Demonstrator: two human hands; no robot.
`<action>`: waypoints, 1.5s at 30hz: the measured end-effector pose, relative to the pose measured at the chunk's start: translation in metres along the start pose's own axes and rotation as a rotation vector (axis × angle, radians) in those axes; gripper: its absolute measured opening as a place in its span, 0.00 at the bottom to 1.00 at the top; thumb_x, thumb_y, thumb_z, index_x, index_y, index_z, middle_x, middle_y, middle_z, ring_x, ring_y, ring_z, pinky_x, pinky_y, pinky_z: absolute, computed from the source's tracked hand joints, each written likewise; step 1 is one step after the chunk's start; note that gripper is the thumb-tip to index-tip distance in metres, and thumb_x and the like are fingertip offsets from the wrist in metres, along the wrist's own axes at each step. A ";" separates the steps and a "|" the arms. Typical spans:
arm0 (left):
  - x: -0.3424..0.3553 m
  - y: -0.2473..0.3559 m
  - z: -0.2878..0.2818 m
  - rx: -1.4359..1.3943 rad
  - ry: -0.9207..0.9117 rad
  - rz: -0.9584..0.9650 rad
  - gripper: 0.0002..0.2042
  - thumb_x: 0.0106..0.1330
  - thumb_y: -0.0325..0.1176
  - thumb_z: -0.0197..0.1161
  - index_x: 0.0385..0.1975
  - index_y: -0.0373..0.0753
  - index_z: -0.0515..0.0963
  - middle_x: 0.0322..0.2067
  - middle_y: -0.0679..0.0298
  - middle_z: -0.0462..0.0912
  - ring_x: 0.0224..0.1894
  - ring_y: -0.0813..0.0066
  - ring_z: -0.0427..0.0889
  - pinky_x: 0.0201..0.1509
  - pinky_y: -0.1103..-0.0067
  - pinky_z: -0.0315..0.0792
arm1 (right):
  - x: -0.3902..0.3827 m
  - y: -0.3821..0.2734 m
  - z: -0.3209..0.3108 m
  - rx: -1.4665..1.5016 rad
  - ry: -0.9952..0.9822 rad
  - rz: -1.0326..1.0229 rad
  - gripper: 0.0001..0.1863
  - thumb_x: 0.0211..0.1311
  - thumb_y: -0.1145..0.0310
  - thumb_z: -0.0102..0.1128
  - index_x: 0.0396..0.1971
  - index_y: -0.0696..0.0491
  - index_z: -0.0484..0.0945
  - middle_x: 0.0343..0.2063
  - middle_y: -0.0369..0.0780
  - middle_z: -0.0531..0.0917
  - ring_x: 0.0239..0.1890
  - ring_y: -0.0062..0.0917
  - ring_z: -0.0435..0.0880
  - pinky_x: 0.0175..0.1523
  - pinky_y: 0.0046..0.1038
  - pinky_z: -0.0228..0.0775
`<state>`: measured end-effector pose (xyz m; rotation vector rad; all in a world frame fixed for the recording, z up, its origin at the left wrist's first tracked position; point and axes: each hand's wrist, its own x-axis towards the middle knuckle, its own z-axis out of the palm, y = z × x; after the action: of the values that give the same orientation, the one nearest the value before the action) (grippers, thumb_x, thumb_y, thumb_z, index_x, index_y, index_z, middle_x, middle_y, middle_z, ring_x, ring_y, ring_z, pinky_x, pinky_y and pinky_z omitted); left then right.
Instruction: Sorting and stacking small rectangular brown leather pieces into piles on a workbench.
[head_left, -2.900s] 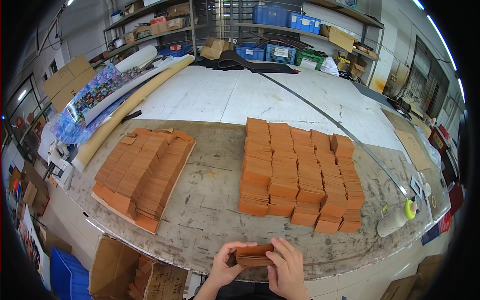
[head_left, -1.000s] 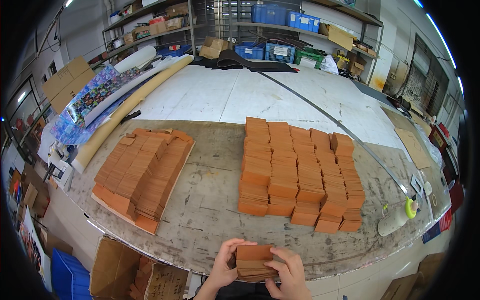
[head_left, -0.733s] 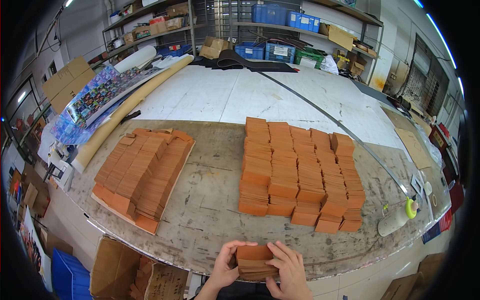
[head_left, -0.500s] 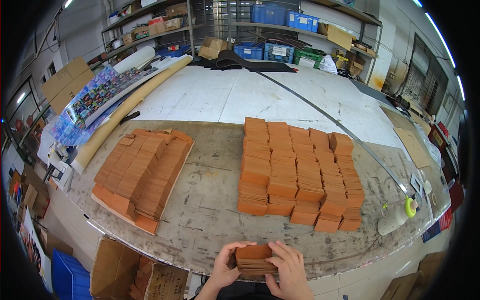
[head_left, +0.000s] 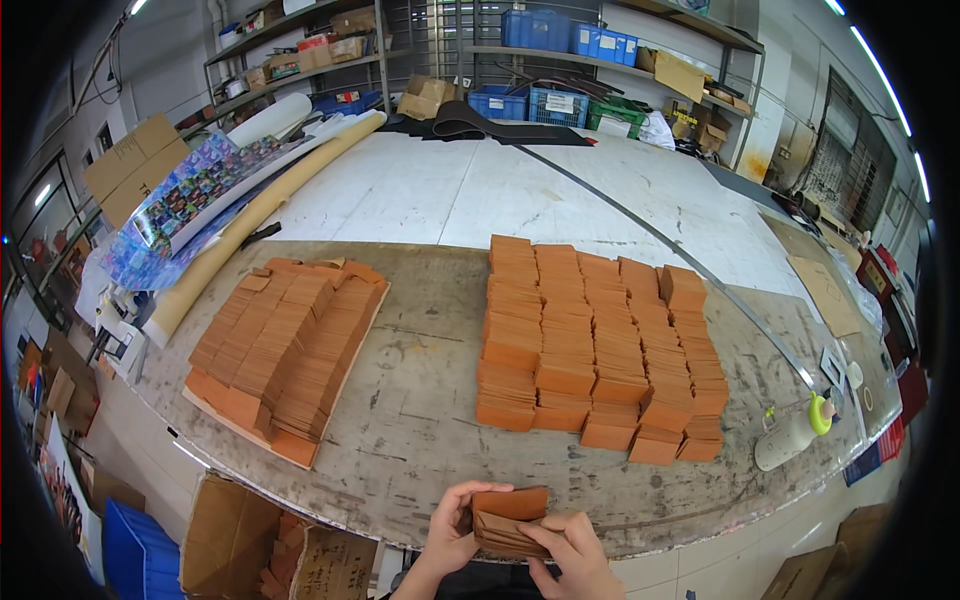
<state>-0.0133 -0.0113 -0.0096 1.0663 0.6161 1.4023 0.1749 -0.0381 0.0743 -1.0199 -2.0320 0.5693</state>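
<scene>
A small stack of orange-brown rectangular pieces (head_left: pixel 510 503), which look like leather, is held at the table's near edge. My left hand (head_left: pixel 455 525) grips its left side, fingers over the top edge and thumb in front. At the stack's right side, my right hand (head_left: pixel 572 552) has its fingers and thumb closed on the front pieces, which fan slightly apart. Beyond my hands, several rows of similar pieces (head_left: pixel 600 340) lie packed on the right half of the table. To the left, more rows (head_left: pixel 285 340) rest on a pale board (head_left: pixel 240 432).
A bottle with a yellow-green lid (head_left: pixel 795 435) lies tilted at the right, near a long metal ruler (head_left: pixel 680 255). Rolled sheets (head_left: pixel 262 225) lie at the far left. Below the table's left edge, an open cardboard box (head_left: pixel 225 535) holds orange scraps beside a blue bin (head_left: pixel 145 550).
My right hand's fingers have moved down from the stack's top edge to its front right corner. The front pieces now spread apart more, while my left hand stays put.
</scene>
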 end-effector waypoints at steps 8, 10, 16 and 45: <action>0.002 0.003 0.001 0.017 -0.012 -0.019 0.25 0.62 0.15 0.60 0.58 0.35 0.63 0.59 0.49 0.72 0.63 0.62 0.72 0.68 0.68 0.66 | 0.015 -0.005 -0.006 -0.265 0.000 -0.041 0.23 0.44 0.80 0.63 0.45 0.54 0.74 0.56 0.49 0.75 0.60 0.46 0.73 0.60 0.45 0.65; 0.003 0.003 0.001 0.009 -0.005 -0.036 0.24 0.62 0.15 0.60 0.58 0.35 0.64 0.60 0.49 0.72 0.63 0.63 0.72 0.68 0.69 0.66 | 0.016 -0.003 -0.006 -0.257 0.027 -0.079 0.25 0.43 0.82 0.62 0.47 0.55 0.74 0.56 0.49 0.73 0.62 0.47 0.70 0.61 0.46 0.65; 0.003 0.003 0.000 0.023 0.004 -0.059 0.24 0.62 0.13 0.59 0.58 0.35 0.64 0.60 0.49 0.72 0.64 0.63 0.72 0.68 0.69 0.66 | 0.004 0.007 -0.001 -0.163 0.050 -0.064 0.24 0.44 0.82 0.61 0.46 0.56 0.73 0.57 0.50 0.73 0.63 0.48 0.70 0.62 0.46 0.64; 0.002 0.007 0.001 0.053 -0.008 -0.052 0.25 0.61 0.14 0.61 0.57 0.36 0.64 0.59 0.51 0.74 0.64 0.63 0.71 0.68 0.69 0.66 | 0.007 0.004 -0.004 -0.168 0.089 -0.055 0.26 0.44 0.80 0.63 0.48 0.56 0.73 0.60 0.50 0.73 0.63 0.47 0.71 0.62 0.44 0.65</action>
<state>-0.0153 -0.0109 -0.0028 1.0897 0.6742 1.3425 0.1778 -0.0299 0.0768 -1.0642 -2.0484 0.3225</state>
